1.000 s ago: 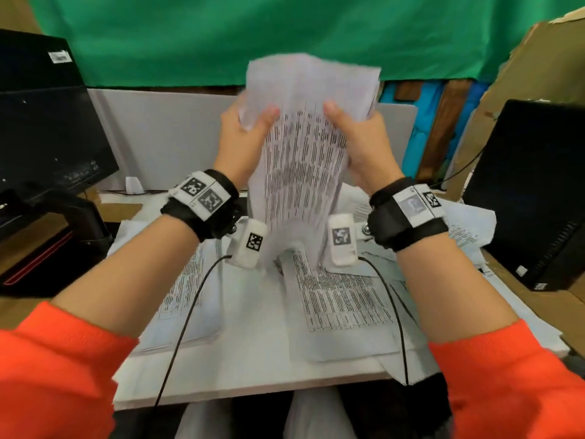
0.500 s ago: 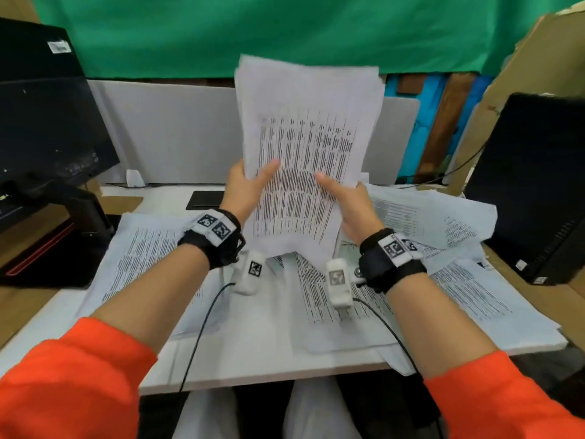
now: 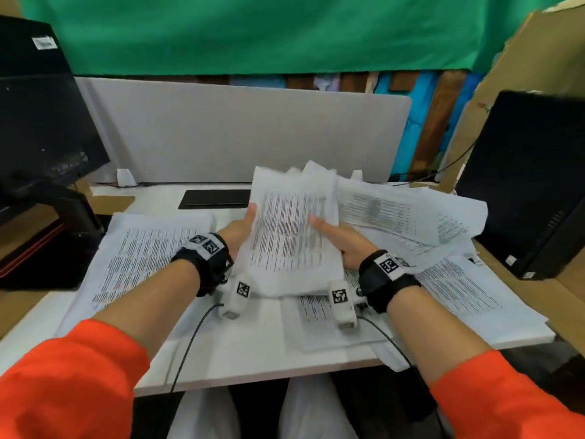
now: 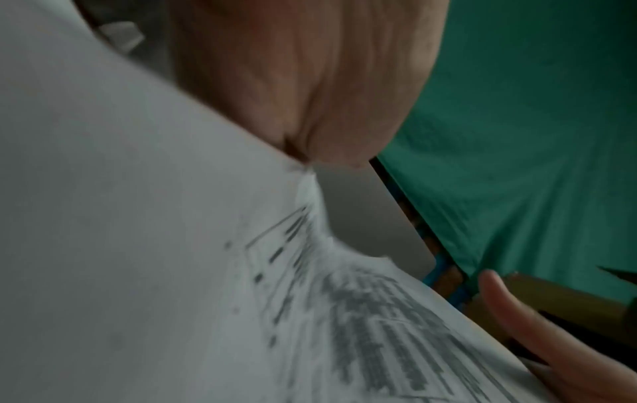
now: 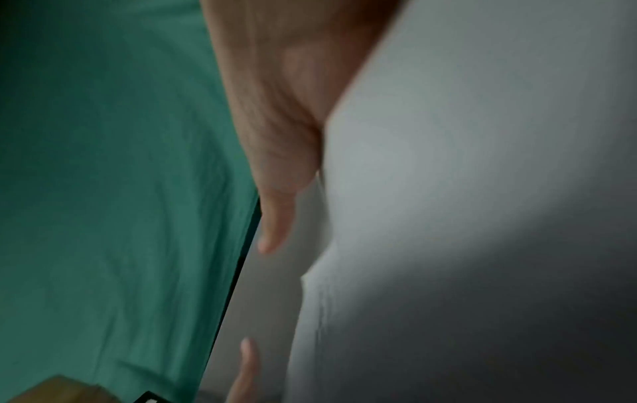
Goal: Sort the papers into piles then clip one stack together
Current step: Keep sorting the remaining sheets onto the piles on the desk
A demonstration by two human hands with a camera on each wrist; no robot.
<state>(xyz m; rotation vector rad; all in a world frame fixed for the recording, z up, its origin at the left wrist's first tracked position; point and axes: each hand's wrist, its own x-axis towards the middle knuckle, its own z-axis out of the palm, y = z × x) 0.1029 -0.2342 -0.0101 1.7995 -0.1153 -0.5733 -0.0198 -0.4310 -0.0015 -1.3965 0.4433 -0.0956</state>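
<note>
Both hands hold one stack of printed papers (image 3: 289, 236) over the middle of the white desk (image 3: 253, 353), its lower edge close to the sheets below. My left hand (image 3: 242, 231) grips the stack's left edge, thumb on top. My right hand (image 3: 335, 240) grips the right edge, thumb lying across the print. The left wrist view shows the stack (image 4: 241, 286) blurred under my palm (image 4: 310, 81). In the right wrist view the stack (image 5: 448, 191) is a blurred white sheet beside my thumb (image 5: 275, 218). Other printed piles lie left (image 3: 142, 251), front (image 3: 319, 321) and right (image 3: 459, 280).
A black monitor (image 3: 38, 122) on a stand is at the left, a black computer case (image 3: 531, 185) at the right. A grey divider panel (image 3: 240, 134) runs along the back, with a black flat object (image 3: 215, 198) in front of it. Loose crumpled sheets (image 3: 411, 210) lie back right.
Both hands have brought the stack down from in front of the green backdrop to just above the desk, tilting it from upright towards flat.
</note>
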